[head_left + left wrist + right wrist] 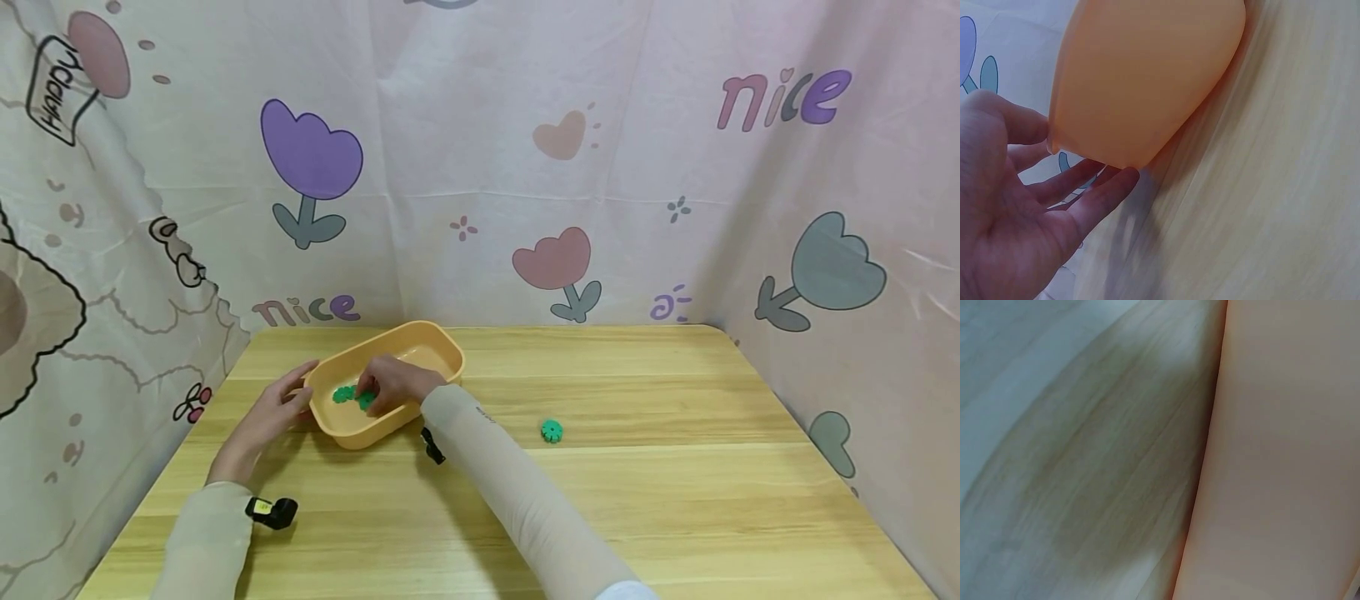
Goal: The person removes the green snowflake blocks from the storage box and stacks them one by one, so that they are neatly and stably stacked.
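Note:
My left hand point(272, 417) rests against the near-left end of a yellow-orange plastic box point(341, 435). In the left wrist view, its fingers point(1094, 203) are spread and fairly straight along the box's end wall, with one digit at the rim. Inside the box, my right hand point(397, 383) reaches down with curled fingers and pinches a green notched plastic disc point(366, 401). More green notched discs point(342, 394) lie just left of those fingertips. The right wrist view has only the box's outer side point(1279, 450) and the table, with the hand out of sight.
A single green notched disc point(552, 431) lies on the wooden table point(675, 492), to the right of the box. Behind the table and along both sides hangs a printed cloth point(450, 150). Wrist cameras point(273, 512) are strapped to both sleeves.

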`<action>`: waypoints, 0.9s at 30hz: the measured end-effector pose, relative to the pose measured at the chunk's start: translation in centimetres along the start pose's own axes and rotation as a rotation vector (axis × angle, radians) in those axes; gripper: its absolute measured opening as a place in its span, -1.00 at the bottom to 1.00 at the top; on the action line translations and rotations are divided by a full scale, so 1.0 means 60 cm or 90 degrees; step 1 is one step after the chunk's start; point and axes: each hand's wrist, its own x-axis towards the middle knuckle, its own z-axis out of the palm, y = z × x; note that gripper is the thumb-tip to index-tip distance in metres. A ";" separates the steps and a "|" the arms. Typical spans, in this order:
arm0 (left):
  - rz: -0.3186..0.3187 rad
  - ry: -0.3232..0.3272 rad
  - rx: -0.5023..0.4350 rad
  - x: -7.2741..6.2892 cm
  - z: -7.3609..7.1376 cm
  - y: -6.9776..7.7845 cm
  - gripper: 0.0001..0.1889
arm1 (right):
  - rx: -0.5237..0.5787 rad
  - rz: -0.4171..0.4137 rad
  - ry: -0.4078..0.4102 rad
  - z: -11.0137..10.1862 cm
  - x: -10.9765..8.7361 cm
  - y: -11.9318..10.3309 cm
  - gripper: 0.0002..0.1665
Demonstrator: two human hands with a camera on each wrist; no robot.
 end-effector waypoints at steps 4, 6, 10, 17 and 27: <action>0.012 -0.003 -0.014 0.000 0.001 -0.004 -0.38 | -0.002 -0.003 0.011 0.000 -0.001 0.004 -0.67; 0.015 -0.003 -0.019 0.000 0.002 -0.006 -0.38 | 0.011 -0.005 0.025 -0.003 -0.004 0.005 -0.67; 0.014 -0.003 -0.019 0.001 0.002 -0.008 -0.38 | 0.042 -0.028 0.060 -0.014 -0.014 0.005 -0.65; 0.009 -0.002 -0.020 0.001 -0.002 -0.007 -0.38 | 0.056 -0.092 0.091 -0.055 -0.052 -0.009 -0.57; 0.006 0.002 -0.001 0.000 0.000 -0.003 -0.37 | 0.050 -0.111 0.153 -0.090 -0.145 -0.017 -0.63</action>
